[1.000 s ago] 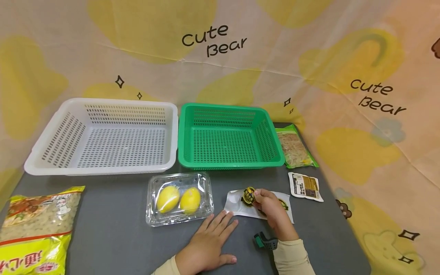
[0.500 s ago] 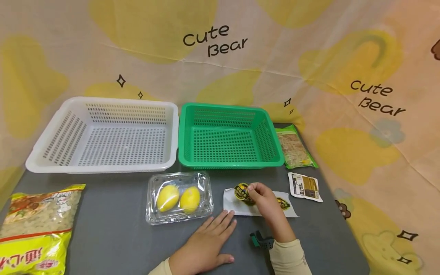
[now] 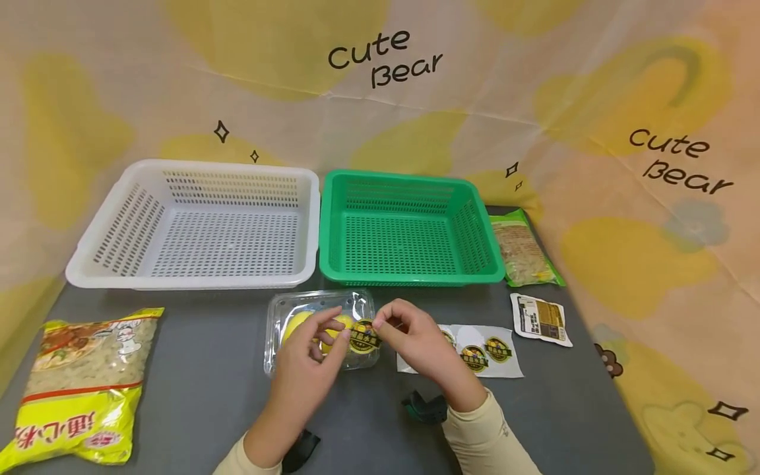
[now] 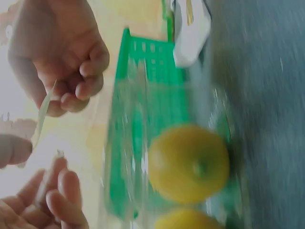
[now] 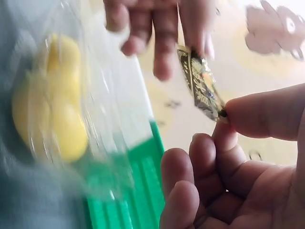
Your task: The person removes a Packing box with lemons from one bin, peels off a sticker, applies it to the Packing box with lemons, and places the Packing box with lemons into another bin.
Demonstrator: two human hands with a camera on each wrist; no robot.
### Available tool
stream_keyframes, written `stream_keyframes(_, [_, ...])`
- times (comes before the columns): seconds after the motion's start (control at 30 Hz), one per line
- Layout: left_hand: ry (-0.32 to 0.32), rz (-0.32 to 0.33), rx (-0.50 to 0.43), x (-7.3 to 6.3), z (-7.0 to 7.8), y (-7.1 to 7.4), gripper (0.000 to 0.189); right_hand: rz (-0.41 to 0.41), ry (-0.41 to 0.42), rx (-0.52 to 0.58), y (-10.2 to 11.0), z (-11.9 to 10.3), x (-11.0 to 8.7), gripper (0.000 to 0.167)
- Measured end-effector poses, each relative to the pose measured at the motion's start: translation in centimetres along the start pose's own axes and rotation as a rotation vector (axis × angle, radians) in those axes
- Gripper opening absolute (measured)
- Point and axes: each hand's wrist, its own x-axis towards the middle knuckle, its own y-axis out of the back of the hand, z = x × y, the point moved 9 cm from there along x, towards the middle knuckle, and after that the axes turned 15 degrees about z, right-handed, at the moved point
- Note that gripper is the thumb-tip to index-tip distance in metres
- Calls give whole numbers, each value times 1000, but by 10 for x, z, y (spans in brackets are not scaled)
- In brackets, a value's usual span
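Observation:
My right hand (image 3: 427, 343) pinches a round black-and-gold sticker (image 3: 363, 337) by its right edge between thumb and index finger. The sticker is bent slightly in the right wrist view. Opposite it, my left hand (image 3: 303, 363) has its thumb at the sticker's other edge, the fingers spread apart from the thumb. Both hands hover by a clear plastic clamshell box (image 3: 270, 340). Inside lie two yellow lemons (image 4: 188, 164), partly hidden by the left hand in the head view. A white sticker sheet (image 3: 501, 368) with several like stickers lies under and beyond the right hand.
A white basket (image 3: 196, 284) and a green basket (image 3: 410, 277) stand along the back. On the left lies a yellow pasta bag (image 3: 89, 389). At right are a green-edged food packet (image 3: 519, 251) and a small white-and-brown pouch (image 3: 540, 320). Printed cloth hangs behind.
The right hand has lifted the sticker off the sheet and carried it left toward the box. The left hand has risen from the table beside the sheet to the sticker's left edge.

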Motion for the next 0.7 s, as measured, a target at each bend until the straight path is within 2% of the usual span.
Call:
stream_keyframes(0.07, [24, 33, -11, 5, -6, 7, 34, -25, 39, -31, -11, -7, 0, 15])
stream_keyframes(0.17, [-29, 101, -21, 10, -7, 16, 32, -22, 50, -58, -23, -10, 3, 14])
stream_keyframes(0.27, [-71, 190, -19, 12, -9, 25, 29, 16, 18, -39, -28, -8, 6, 19])
stream_keyframes(0.4, [-27, 285, -38, 13, -17, 34, 22, 106, 0, -72, -30, -2, 11, 35])
stream_keyframes(0.53, [22, 320, -31, 14, -25, 38, 19, 153, 56, -148, -34, -3, 13, 27])
stream_keyframes(0.7, [31, 344, 9, 14, -31, 38, 19, 181, 100, -140, -41, -5, 13, 30])
